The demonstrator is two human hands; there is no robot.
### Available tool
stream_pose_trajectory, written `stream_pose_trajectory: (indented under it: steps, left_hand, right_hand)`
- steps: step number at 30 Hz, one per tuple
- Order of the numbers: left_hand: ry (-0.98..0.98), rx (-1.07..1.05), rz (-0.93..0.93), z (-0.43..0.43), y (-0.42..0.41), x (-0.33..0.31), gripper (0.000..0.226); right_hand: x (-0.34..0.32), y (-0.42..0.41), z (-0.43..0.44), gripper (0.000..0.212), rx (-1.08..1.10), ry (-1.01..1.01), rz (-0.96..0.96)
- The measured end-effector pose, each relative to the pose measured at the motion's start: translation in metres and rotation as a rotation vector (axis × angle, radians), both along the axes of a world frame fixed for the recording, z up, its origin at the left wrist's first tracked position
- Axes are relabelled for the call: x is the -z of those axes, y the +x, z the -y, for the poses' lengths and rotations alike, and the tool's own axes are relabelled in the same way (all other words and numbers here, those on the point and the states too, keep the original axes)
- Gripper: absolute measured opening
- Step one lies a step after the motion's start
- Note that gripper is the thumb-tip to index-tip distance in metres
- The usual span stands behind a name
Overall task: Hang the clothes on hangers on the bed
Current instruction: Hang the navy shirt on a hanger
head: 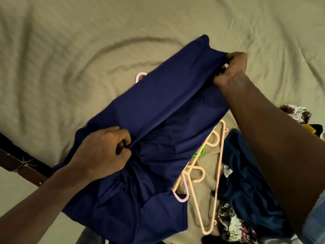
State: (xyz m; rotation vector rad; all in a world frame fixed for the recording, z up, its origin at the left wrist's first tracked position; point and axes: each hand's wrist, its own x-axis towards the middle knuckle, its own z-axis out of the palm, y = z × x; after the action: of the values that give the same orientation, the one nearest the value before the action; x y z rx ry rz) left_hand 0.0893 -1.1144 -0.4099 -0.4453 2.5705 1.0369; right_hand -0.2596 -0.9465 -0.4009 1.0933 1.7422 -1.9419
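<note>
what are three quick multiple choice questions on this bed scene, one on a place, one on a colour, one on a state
1. Where do the peach hangers lie? A on the floor; B on the bed, right of the held garment; C on a chair.
2. What colour is the held garment? A red; B white; C navy blue.
3. What are the left hand and right hand doing? A both grip the held garment; B both lie flat; C both hold hangers.
Answers: 1 B, the hangers show beside the garment's right edge; 2 C, the cloth is dark blue; 3 A, fingers of each hand curl into the fabric.
</note>
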Motion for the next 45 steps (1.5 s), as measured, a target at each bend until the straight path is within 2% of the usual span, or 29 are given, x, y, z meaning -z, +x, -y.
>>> stream_pose_trajectory:
  steps: [1,3,5,7,8,9,10,12,15,18,21,22,24,26,27,29,31,33,34,37,39,42,43,45]
  left_hand:
    - [0.070,0.032,0.042,0.001,0.000,-0.001,0.012]
    - [0.111,0.023,0.052,0.002,-0.002,-0.001,0.012]
    - [-0.001,-0.079,-0.070,0.004,-0.005,0.001,0.015]
    - [-0.181,-0.185,-0.176,0.008,-0.012,0.004,0.015]
    - [-0.252,-0.232,-0.170,0.011,-0.015,0.006,0.017]
    - [-0.293,-0.279,-0.130,0.013,-0.019,0.008,0.021]
    - [-0.305,-0.330,-0.075,0.014,-0.023,0.010,0.027]
    - [-0.308,-0.412,0.012,0.016,-0.028,0.015,0.036]
    - [-0.253,-0.454,0.043,0.023,-0.033,0.022,0.030]
    - [-0.195,-0.488,0.098,0.032,-0.033,0.024,0.025]
    - [-0.242,-0.514,0.078,0.034,-0.032,0.024,0.029]
    - [-0.256,-0.506,0.071,0.033,-0.031,0.024,0.029]
    - [-0.252,-0.502,0.070,0.034,-0.029,0.025,0.030]
    - [-0.231,-0.514,0.057,0.033,-0.026,0.024,0.031]
    - [-0.256,-0.487,0.032,0.030,-0.023,0.022,0.034]
    - [-0.384,-0.330,-0.041,0.016,-0.017,0.015,0.048]
    - [-0.461,-0.160,-0.142,0.000,-0.009,0.009,0.055]
    - [-0.460,0.020,-0.142,-0.014,-0.003,0.012,0.056]
    - [-0.449,0.085,-0.093,-0.019,-0.001,0.015,0.055]
    - [-0.396,0.104,0.024,-0.024,0.002,0.020,0.042]
    - [-0.374,0.053,0.069,-0.021,0.007,0.016,0.031]
    - [-0.205,-0.136,0.216,-0.003,0.014,0.001,0.014]
    - [-0.028,-0.297,0.261,0.003,0.012,-0.005,0.007]
    - [0.552,-0.743,0.266,0.013,0.001,-0.022,0.018]
  right_hand:
    - [0.001,0.003,-0.004,0.017,-0.001,0.027,0.006]
    - [0.004,0.010,-0.012,0.006,-0.123,0.277,0.018]
    - [0.008,0.014,-0.017,0.012,-0.286,0.512,-0.058]
    - [0.013,0.014,-0.022,0.028,-0.530,0.904,-0.230]
    - [0.015,0.015,-0.023,0.034,-0.656,1.089,-0.355]
    - [0.015,0.016,-0.019,0.037,-0.764,1.168,-0.494]
    - [0.014,0.017,-0.012,0.037,-0.861,1.126,-0.582]
    - [0.019,0.022,0.008,0.039,-1.058,0.959,-0.557]
    - [0.029,0.035,0.037,0.077,-1.450,1.059,-0.315]
    - [0.037,0.039,0.048,0.097,-1.570,1.142,-0.238]
    - [0.042,0.037,0.046,0.096,-1.543,1.168,-0.279]
    - [0.043,0.037,0.044,0.091,-1.464,1.147,-0.331]
    - [0.044,0.035,0.039,0.076,-1.170,1.110,-0.445]
    - [0.040,0.025,0.032,0.064,-0.933,1.157,-0.424]
    - [0.038,0.018,0.029,0.061,-0.902,1.189,-0.362]
    - [0.032,0.005,0.022,0.058,-0.937,1.179,-0.268]
    - [0.028,0.000,0.018,0.057,-0.934,1.163,-0.281]
    - [0.026,0.004,0.015,0.058,-0.844,1.229,-0.273]
    - [0.027,0.008,0.014,0.062,-0.770,1.232,-0.211]
    - [0.036,0.026,0.003,0.073,-0.543,0.987,0.022]
    - [0.045,0.035,-0.008,0.067,-0.531,0.841,-0.009]
    - [0.032,0.035,-0.006,0.037,-0.418,0.660,-0.135]
    - [0.025,0.035,-0.003,0.027,-0.371,0.541,-0.165]
    - [0.004,0.048,0.009,0.028,-0.374,0.302,-0.243]
